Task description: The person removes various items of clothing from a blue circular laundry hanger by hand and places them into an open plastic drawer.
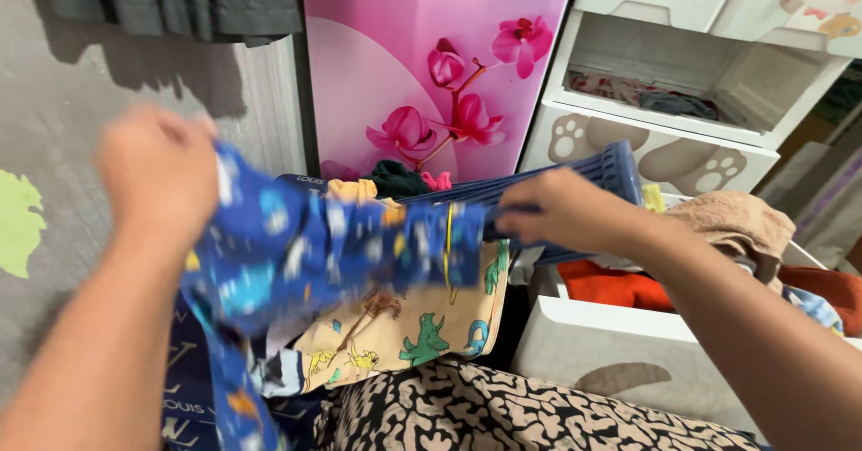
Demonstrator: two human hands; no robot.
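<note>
My left hand [157, 168] and my right hand [561, 210] each grip one end of a blue patterned garment [305, 253], stretched between them and blurred by motion. The garment hangs in front of a blue plastic laundry basket [593, 177] filled with clothes. Under it lies a cream cloth with green dinosaur prints [413, 321]. Part of the blue garment trails down toward the lower left.
A white drawer cabinet with paw prints [646, 146] stands at right, one upper drawer open. A lower open drawer [611, 334] holds orange and tan clothes. A pink flowered wardrobe door [422, 65] is behind. Black-and-tan patterned fabric [503, 411] covers my lap.
</note>
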